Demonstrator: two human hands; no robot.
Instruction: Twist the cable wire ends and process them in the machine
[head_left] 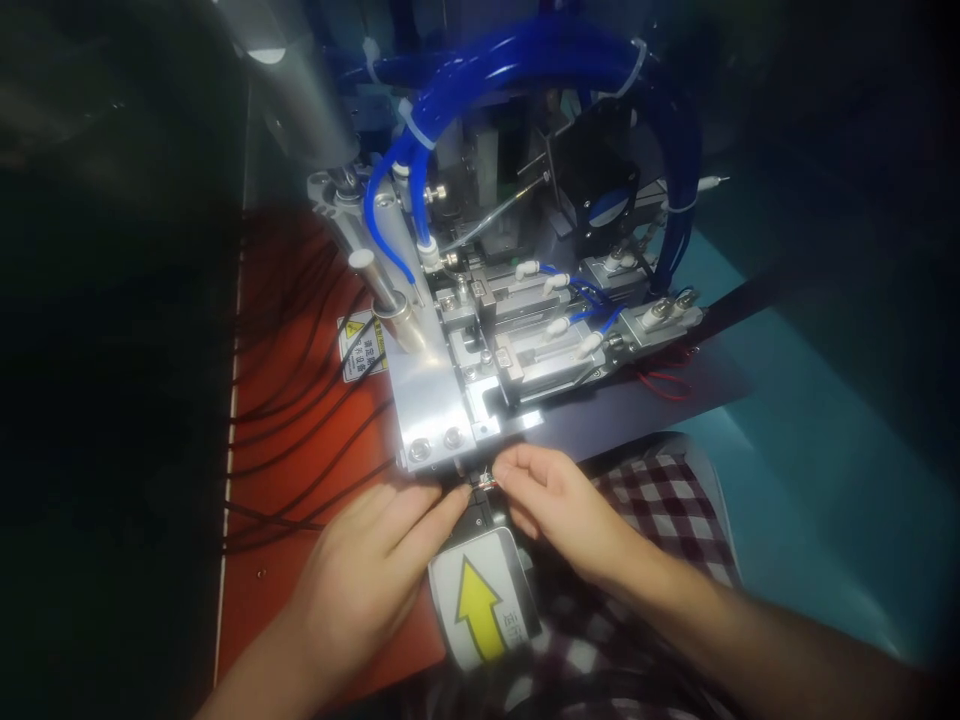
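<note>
Both my hands meet at the front of a metal machine fixture [431, 400]. Between my fingertips sits a tiny part with thin wires [486, 480], too small to name. The thumb and forefinger of my right hand [551, 500] pinch at its right side. From the left, my left hand [382, 545] rests against the fixture's front, its fingers together and the forefinger tip close to the part. Whether the left fingers grip anything is hidden. Just below lies a dark holder [478, 520], and under it a white label with a yellow arrow [480, 605].
Thick blue air tubes [540, 50] arch over the pneumatic cylinders [555, 350]. Black cables [300, 440] cross the orange-red surface [277, 600] at left, near a warning label [364, 345]. A metal post [375, 280] rises from the fixture. Checked cloth [675, 500] covers my lap.
</note>
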